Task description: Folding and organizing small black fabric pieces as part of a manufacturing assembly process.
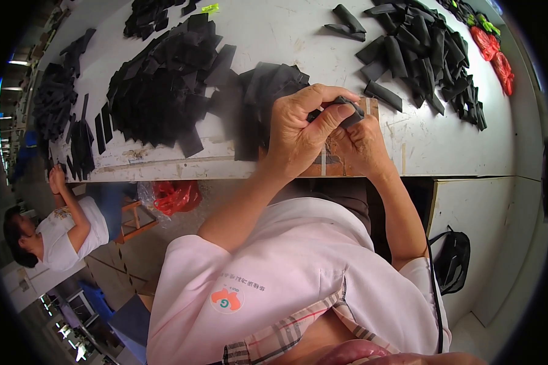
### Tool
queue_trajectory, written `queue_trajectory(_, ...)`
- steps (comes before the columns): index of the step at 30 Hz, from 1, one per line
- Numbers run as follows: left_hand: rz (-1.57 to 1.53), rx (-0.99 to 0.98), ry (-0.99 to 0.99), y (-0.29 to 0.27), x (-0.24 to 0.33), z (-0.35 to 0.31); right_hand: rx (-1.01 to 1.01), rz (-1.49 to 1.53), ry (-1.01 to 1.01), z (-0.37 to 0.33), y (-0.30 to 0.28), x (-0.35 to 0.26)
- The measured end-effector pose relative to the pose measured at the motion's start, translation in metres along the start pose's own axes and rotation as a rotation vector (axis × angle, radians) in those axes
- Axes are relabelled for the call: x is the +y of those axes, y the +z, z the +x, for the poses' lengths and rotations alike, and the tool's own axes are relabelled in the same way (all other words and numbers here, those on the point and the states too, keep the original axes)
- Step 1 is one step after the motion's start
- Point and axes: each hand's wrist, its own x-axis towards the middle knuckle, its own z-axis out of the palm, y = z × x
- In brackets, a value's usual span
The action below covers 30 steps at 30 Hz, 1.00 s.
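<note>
Both my hands meet above the table's near edge, around a small folded piece of black fabric (354, 114). My left hand (298, 121) pinches it from above, thumb laid across it and index finger curled over the far side. From below, my right hand (364, 143) grips the same piece with bent fingers, close against the left thumb. Part of the fabric is hidden inside the fingers. Beneath my hands lies a brown board (341, 163) with pale strips. Just left of my left hand is a stack of flat black fabric pieces (256, 91).
A large heap of flat black pieces (158, 85) covers the table's left part. Rolled black tubes (417, 52) pile up at the right, near red plastic bags (493, 55). Another person (73, 228) works at the far left end. A black bag (453, 258) hangs below the table, right.
</note>
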Motion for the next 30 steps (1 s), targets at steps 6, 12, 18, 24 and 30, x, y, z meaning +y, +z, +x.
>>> queue_trajectory(6,-0.475,0.044,-0.047,-0.018,-0.001,0.002,-0.031,-0.046,-0.071,0.011,-0.010,-0.004)
queue_trajectory(12,-0.383,0.088,-0.116,-0.012,-0.011,-0.005,-0.052,-0.030,0.033,0.000,0.011,0.010)
queue_trajectory(18,-0.203,-0.120,-0.129,-0.008,0.013,0.015,0.103,0.272,-0.085,0.004,0.000,-0.006)
queue_trajectory(24,0.265,-0.251,-0.121,-0.007,-0.006,0.014,0.111,0.138,0.001,-0.014,0.035,0.044)
queue_trajectory(30,0.034,-0.064,-0.042,-0.004,0.001,0.003,-0.027,0.068,0.093,-0.006,0.015,0.019)
